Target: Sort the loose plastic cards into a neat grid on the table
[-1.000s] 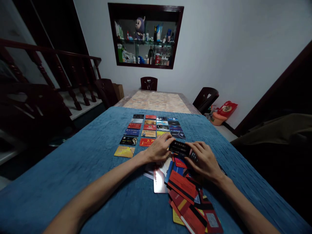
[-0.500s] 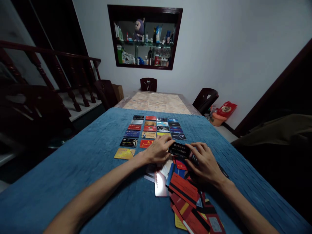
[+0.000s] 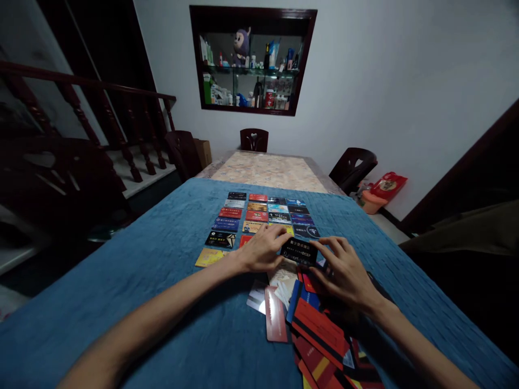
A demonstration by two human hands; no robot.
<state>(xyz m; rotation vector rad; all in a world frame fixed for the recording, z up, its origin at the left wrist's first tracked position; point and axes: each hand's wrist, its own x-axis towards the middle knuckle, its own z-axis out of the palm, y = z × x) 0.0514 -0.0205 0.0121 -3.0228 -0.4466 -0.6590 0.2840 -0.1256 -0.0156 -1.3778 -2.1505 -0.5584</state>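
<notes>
A black card (image 3: 299, 250) with light lettering is held up between both hands, its printed face toward me. My left hand (image 3: 264, 247) pinches its left edge, and my right hand (image 3: 344, 270) grips the right edge between thumb and fingers. Below the hands spreads a loose pile of cards, with a red card with a dark stripe (image 3: 319, 325), a blue card (image 3: 302, 296) and a pinkish card (image 3: 276, 314) among them. Beyond the hands several cards lie in columns, including a yellow card (image 3: 211, 257) and a black VIP card (image 3: 220, 239). My left hand hides part of these columns.
A blue cloth (image 3: 162, 254) covers the near part of the table, and the patterned tabletop (image 3: 263, 168) shows beyond it. Dark wooden chairs (image 3: 254, 140) stand around. A railing (image 3: 121, 129) runs on the left; a red bag (image 3: 389, 185) is at the right.
The view has shifted slightly, so the scene sits further right and the pile lower. Both hands still hold the black card, which now faces me more squarely, with more of its right side showing.
</notes>
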